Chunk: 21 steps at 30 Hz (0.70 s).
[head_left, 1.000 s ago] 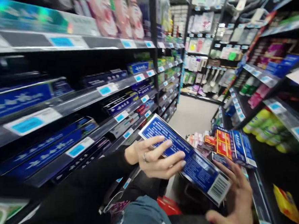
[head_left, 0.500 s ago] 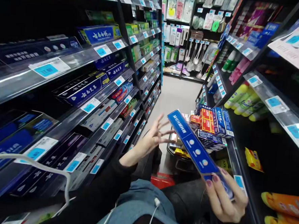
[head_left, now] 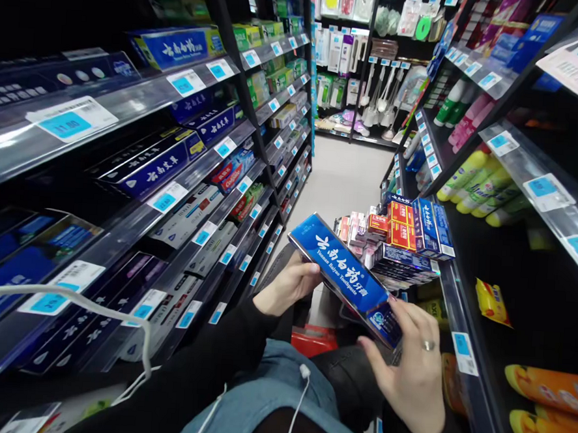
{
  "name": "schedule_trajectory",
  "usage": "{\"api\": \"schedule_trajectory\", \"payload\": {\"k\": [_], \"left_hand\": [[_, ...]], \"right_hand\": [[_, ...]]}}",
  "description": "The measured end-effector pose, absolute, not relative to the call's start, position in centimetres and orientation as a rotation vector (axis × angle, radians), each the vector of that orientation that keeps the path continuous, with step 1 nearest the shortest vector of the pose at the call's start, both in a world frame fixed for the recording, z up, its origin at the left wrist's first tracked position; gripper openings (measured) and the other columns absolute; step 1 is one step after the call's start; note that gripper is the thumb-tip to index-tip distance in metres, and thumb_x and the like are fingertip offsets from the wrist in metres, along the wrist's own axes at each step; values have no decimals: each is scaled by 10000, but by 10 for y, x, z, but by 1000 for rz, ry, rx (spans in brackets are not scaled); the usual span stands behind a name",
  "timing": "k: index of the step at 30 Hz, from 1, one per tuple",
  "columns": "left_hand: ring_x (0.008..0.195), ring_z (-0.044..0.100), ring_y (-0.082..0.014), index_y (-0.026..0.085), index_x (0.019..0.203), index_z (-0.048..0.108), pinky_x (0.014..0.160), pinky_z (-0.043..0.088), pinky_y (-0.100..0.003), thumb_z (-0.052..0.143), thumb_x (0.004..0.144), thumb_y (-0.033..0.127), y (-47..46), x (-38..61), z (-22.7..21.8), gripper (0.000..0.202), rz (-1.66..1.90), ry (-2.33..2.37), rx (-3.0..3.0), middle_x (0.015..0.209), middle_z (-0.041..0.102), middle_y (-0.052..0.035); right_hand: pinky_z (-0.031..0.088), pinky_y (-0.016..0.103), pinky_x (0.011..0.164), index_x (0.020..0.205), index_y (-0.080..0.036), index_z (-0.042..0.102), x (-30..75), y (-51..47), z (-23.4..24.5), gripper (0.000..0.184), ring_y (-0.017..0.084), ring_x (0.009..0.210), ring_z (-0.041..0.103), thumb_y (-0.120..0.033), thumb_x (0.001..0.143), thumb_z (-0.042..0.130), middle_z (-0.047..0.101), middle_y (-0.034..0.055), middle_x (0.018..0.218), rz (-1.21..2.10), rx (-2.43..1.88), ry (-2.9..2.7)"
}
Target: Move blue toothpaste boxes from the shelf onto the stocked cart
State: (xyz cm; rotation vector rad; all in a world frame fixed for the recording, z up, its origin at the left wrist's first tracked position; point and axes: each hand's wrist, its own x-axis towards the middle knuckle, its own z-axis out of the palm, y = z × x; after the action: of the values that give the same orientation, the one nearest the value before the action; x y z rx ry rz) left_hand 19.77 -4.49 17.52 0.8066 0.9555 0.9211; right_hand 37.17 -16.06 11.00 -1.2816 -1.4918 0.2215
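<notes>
A long blue toothpaste box (head_left: 347, 272) with white lettering is held in front of me, slanting down from upper left to lower right. My left hand (head_left: 292, 287) grips its left end from below, thumb on the front edge and fingers hidden behind. At the other end, my right hand (head_left: 410, 361) has its fingers over the top edge and the thumb near the lower edge. Beyond the box, stacked toothpaste boxes (head_left: 406, 266) in dark blue and red rise from a basket that is mostly hidden.
Toothpaste shelves (head_left: 143, 116) with price tags line my left. Shelves (head_left: 512, 165) on the right hold bottles and a small yellow packet (head_left: 492, 302). Floor (head_left: 343, 174) runs to a rack of hanging utensils (head_left: 379, 98). A white cable (head_left: 92, 304) crosses lower left; a red surface (head_left: 313, 340) shows below.
My left hand has moved from open beside the box to gripping its left end. The box has shifted left and turned, so its face with large white lettering now shows.
</notes>
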Motion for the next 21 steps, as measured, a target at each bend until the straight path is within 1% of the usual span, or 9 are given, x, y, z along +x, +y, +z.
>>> {"api": "schedule_trajectory", "payload": {"k": [2,5,8,10,11,14,16,19,21], "left_hand": [[1029,571,-304,142,938,564,963,386,-495,752,503,203,-44,199,174,478,898,937,835,956,640,-58],[1062,553,-326,139,1001,558,959,385,-507,714,530,221,-39,204,171,503,817,894,861,993,635,-82],[1095,535,-325,153,1135,504,927,420,-491,676,574,231,-31,213,165,592,758,870,874,1101,600,-108],[1056,560,-291,177,1215,441,863,476,-440,665,619,245,-26,219,156,640,782,945,891,1149,574,-110],[1017,580,-269,191,1247,405,808,506,-405,668,642,258,-23,222,149,663,781,1013,916,1160,565,-109],[881,621,-222,223,1306,304,638,539,-321,675,697,331,-17,229,122,722,610,1201,1034,1166,556,-109],[842,629,-213,207,1305,293,609,537,-307,650,726,394,-8,235,101,706,475,1230,1114,1163,560,-118],[845,628,-203,140,1249,361,659,525,-292,547,792,482,23,252,77,600,424,1317,1317,1139,579,-137],[864,627,-203,103,1197,426,702,508,-280,436,846,522,56,270,68,547,340,1417,1562,1109,596,-150]], "right_hand": [[455,448,892,1263,-144,431,372,-160,111,505,253,1060,488,-321,812,575,518,139,1140,233,-1402,-1529],[474,400,864,1315,-133,381,371,-159,109,553,241,1048,494,-319,821,546,512,136,1171,313,-1463,-1605],[483,373,825,1340,-118,359,363,-156,102,584,234,1002,507,-333,825,531,528,137,1140,299,-1548,-1606],[466,386,833,1333,-111,376,354,-152,95,568,239,971,508,-324,828,525,531,146,1124,224,-1622,-1551],[454,398,844,1328,-107,387,348,-149,90,555,243,964,505,-311,830,522,529,152,1124,177,-1662,-1515],[425,421,857,1323,-104,403,331,-135,75,529,249,962,492,-277,835,513,514,173,1130,76,-1782,-1426],[416,419,857,1318,-102,412,325,-124,67,533,248,958,484,-302,835,519,512,176,1127,56,-1843,-1362],[394,437,867,1331,-89,394,331,-111,56,615,274,1000,458,-419,829,521,497,187,1161,93,-1915,-1238],[375,448,878,1336,-79,384,343,-110,44,650,294,1043,440,-477,834,490,484,195,1187,124,-1964,-1137]]}}
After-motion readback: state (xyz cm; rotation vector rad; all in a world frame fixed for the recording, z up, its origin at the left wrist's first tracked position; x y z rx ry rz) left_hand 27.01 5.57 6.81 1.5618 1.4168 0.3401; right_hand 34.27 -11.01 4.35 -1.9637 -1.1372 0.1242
